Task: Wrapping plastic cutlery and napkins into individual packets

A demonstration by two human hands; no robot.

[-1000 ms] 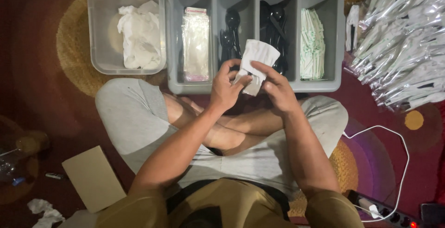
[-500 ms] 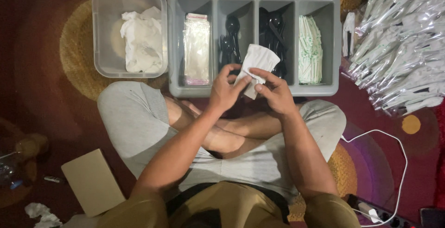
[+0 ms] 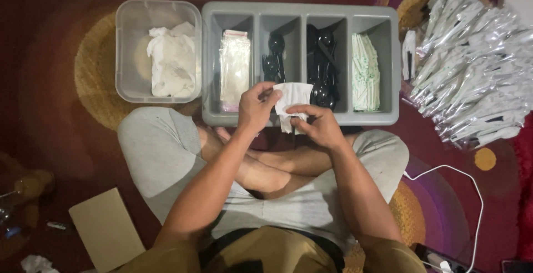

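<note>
Both hands, left hand (image 3: 256, 108) and right hand (image 3: 315, 126), gripped white napkin (image 3: 292, 99) over grey tray (image 3: 300, 119); I judged firm, even creasing best

Dark red carpet (image 3: 50, 39) with yellow and purple circles, dim warm light, white cable (image 3: 461, 195) looping over it, cardboard piece (image 3: 105, 229) lying at its lower left

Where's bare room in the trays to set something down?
Free: the left half of the clear bin beside the white napkins, and the far end of the grey caddy slots. Crowded: the cutlery slots and the packet heap.
</note>
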